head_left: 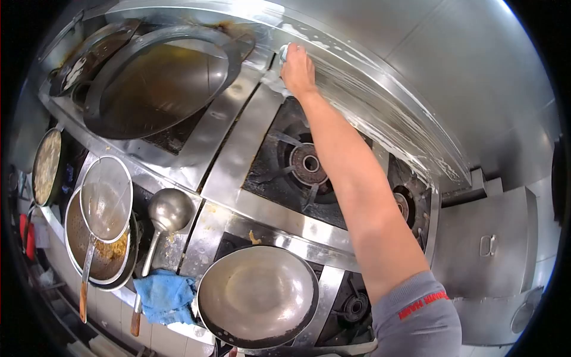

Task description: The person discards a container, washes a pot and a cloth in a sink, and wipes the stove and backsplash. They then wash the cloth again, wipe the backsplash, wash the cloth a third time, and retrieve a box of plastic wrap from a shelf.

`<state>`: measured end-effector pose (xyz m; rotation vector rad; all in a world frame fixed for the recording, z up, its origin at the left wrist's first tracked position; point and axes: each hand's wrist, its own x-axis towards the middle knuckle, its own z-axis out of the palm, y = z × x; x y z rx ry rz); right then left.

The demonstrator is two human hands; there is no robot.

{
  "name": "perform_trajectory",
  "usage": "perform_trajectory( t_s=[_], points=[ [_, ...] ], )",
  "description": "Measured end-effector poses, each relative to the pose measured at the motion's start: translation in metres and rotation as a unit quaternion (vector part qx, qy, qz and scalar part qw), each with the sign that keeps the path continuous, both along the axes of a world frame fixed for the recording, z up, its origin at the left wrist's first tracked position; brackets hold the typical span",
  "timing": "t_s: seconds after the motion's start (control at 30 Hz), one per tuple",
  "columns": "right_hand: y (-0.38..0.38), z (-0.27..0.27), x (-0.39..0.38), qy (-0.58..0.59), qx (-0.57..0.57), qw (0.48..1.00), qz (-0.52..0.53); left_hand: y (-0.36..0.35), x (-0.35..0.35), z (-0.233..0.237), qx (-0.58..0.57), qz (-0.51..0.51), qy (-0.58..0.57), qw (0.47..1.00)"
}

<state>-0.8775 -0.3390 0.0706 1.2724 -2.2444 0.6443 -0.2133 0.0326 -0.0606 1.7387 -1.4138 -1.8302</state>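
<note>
My right arm reaches across the stove to the metal back panel (369,101). There my right hand (298,66) is closed round a pale scrubbing pad (284,54), mostly hidden by the fingers and pressed to the panel. White suds streak the panel to the right of the hand and lie on the ledge below it. Beneath my forearm is a gas burner (308,163) with a dark grate, partly covered by the arm. My left hand does not show.
A large dark wok (160,89) stands at the back left. Nearer are an empty wok (257,296), a blue cloth (165,296), a ladle (171,210) and a strainer (106,193) over a pot (74,232) with food bits. A metal cabinet (485,244) stands right.
</note>
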Motion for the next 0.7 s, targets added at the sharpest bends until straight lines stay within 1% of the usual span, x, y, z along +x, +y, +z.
perform_trajectory(
  t_s=[0.03,0.07,0.1,0.13,0.17,0.2,0.23,0.27,0.3,0.33,0.37,0.4,0.43,0.47,0.5,0.53,0.57,0.6,0.63,0.67,0.7],
  points=[
    [0.022,-0.002,-0.009,-0.007,-0.013,0.999,0.04,-0.004,-0.004,0.001,-0.012,0.005,0.005,1.0],
    [0.047,-0.002,-0.018,-0.011,-0.026,0.996,0.081,-0.004,-0.01,0.006,0.016,0.045,-0.004,0.999],
    [0.083,-0.002,-0.033,0.022,-0.028,0.995,0.089,-0.005,-0.009,0.006,0.017,0.037,0.0,0.999],
    [0.13,-0.003,-0.054,0.054,-0.028,0.993,0.097,-0.006,-0.005,0.004,0.032,-0.027,-0.087,0.995],
    [0.183,-0.009,-0.084,0.109,-0.026,0.988,0.103,-0.005,-0.001,-0.001,0.044,-0.087,-0.174,0.98],
    [0.239,-0.003,-0.096,0.077,-0.006,0.996,0.035,0.004,0.008,-0.012,0.034,-0.068,-0.152,0.985],
    [0.291,-0.006,-0.113,0.085,0.001,0.996,-0.042,0.006,0.012,-0.014,0.034,-0.072,-0.152,0.985],
    [0.341,-0.01,-0.135,0.041,-0.022,0.994,-0.099,0.007,0.012,-0.016,0.057,-0.029,-0.149,0.987],
    [0.384,-0.014,-0.156,0.022,-0.017,0.978,-0.205,0.009,0.013,-0.018,0.08,0.011,-0.145,0.986],
    [0.396,-0.011,-0.156,0.023,-0.018,0.977,-0.213,0.01,0.013,-0.02,0.065,0.104,-0.016,0.992],
    [0.407,-0.005,-0.16,0.062,-0.024,0.972,-0.225,0.008,0.014,-0.019,0.078,0.09,-0.019,0.993],
    [0.42,0.004,-0.164,0.101,-0.028,0.965,-0.238,0.005,0.015,-0.016,0.068,0.011,-0.065,0.996],
    [0.399,0.01,-0.148,0.096,-0.062,0.974,-0.195,0.002,0.019,-0.017,0.057,-0.071,-0.112,0.99],
    [0.379,-0.003,-0.166,-0.138,-0.176,0.969,-0.107,0.0,0.036,-0.035,0.078,-0.198,-0.212,0.954],
    [0.348,0.02,-0.12,0.093,-0.032,0.991,-0.095,0.019,0.074,-0.081,0.044,-0.016,-0.009,0.999],
    [0.322,0.015,-0.124,0.211,-0.015,0.977,-0.024,0.014,0.064,-0.068,0.023,-0.013,0.073,0.997],
    [0.3,0.022,-0.118,0.121,0.02,0.992,0.001,0.012,0.052,-0.053,0.004,-0.007,0.156,0.988],
    [0.288,0.022,-0.107,0.148,-0.002,0.989,-0.012,0.011,0.048,-0.046,0.047,-0.039,0.044,0.997],
    [0.305,0.02,-0.115,0.145,0.003,0.989,-0.022,0.003,0.048,-0.044,0.089,-0.073,-0.071,0.991],
    [0.321,0.019,-0.124,0.147,0.016,0.989,-0.013,0.006,0.072,-0.066,0.07,-0.08,-0.085,0.991],
    [0.332,0.019,-0.132,0.15,0.024,0.988,0.0,0.005,0.063,-0.059,0.065,-0.086,-0.088,0.99]
  ],
)
